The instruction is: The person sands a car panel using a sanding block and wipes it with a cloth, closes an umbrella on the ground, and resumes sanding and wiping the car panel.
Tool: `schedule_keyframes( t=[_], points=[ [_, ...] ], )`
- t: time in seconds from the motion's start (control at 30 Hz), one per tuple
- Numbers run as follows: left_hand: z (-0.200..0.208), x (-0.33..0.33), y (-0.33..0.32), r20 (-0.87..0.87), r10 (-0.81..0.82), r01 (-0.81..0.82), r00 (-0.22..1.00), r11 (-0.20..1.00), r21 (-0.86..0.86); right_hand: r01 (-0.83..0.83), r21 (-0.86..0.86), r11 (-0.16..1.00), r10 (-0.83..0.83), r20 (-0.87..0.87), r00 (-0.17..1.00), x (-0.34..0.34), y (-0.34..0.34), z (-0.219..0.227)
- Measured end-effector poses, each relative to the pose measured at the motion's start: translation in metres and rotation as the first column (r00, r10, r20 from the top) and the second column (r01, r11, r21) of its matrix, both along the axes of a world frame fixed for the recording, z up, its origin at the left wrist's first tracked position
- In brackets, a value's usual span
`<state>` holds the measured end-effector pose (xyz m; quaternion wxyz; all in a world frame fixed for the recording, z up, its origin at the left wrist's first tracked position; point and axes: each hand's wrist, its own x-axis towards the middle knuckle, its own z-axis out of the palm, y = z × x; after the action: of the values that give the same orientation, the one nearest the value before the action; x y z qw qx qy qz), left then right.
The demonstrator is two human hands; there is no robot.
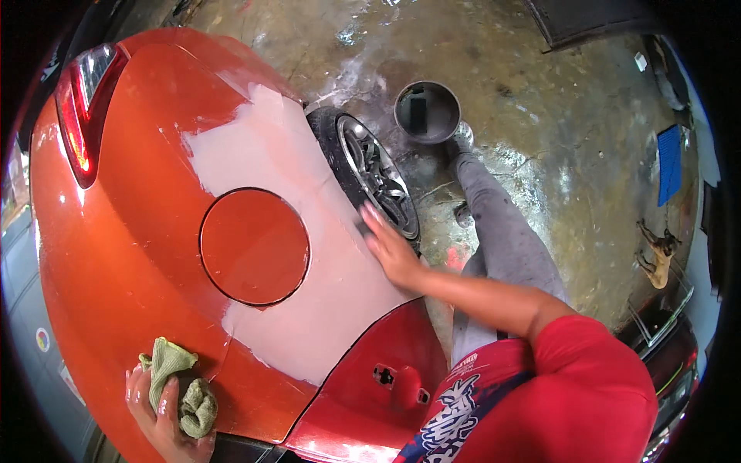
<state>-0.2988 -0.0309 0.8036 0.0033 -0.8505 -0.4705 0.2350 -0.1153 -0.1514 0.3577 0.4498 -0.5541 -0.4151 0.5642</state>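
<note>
A red-orange car's rear side (139,208) fills the left, with a patch of pale pinkish-grey filler or primer (285,185) around a round orange fuel flap (255,247). My right hand (392,251) presses on this patch near the wheel, fingers outstretched and close together. A dark edge, apparently of sandpaper (361,229), shows beside the fingers; the rest is hidden beneath them. At the lower left, my left hand (158,413) grips a bunched green-grey cloth (198,407) against the orange bodywork. Both the hand and the paint near it look wet.
A round dark bucket (399,119) stands beside my foot, past the car's wheel (374,171). The concrete floor (540,108) has wet, shiny patches. A dog (658,253) lies at the right below a blue mat-like panel (669,166). A red door panel (370,386) adjoins the pale patch.
</note>
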Motion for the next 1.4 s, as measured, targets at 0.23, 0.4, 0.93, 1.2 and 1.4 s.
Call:
schedule_keyframes(
  t=[0.23, 0.4, 0.93, 1.2, 1.4],
  points=[
    [-0.007, 0.005, 0.004, 0.024, -0.015, 0.015, 1.0, 1.0, 0.0, 0.106, 0.11, 0.988, -0.108, 0.008, 0.994, 0.008, 0.142, -0.046],
    [-0.001, 0.001, 0.0, 0.043, -0.002, 0.001, 0.999, 1.0, 0.007, 0.021, 0.055, 0.998, -0.018, -0.065, 0.998, -0.001, -0.008, 0.004],
    [-0.002, 0.002, 0.003, -0.014, -0.042, 0.042, 0.999, 0.999, 0.012, 0.091, 0.05, 0.995, -0.089, -0.042, 0.995, 0.002, 0.062, -0.005],
    [-0.001, -0.007, -0.002, -0.028, 0.0, 0.0, 1.0, 1.0, 0.016, 0.08, 0.044, 0.996, -0.077, -0.053, 0.996, -0.01, 0.051, -0.008],
    [-0.004, 0.008, 0.006, 0.023, -0.028, 0.028, 0.999, 0.999, -0.016, 0.162, 0.055, 0.985, -0.163, 0.014, 0.986, 0.004, 0.093, -0.029]
  ],
)
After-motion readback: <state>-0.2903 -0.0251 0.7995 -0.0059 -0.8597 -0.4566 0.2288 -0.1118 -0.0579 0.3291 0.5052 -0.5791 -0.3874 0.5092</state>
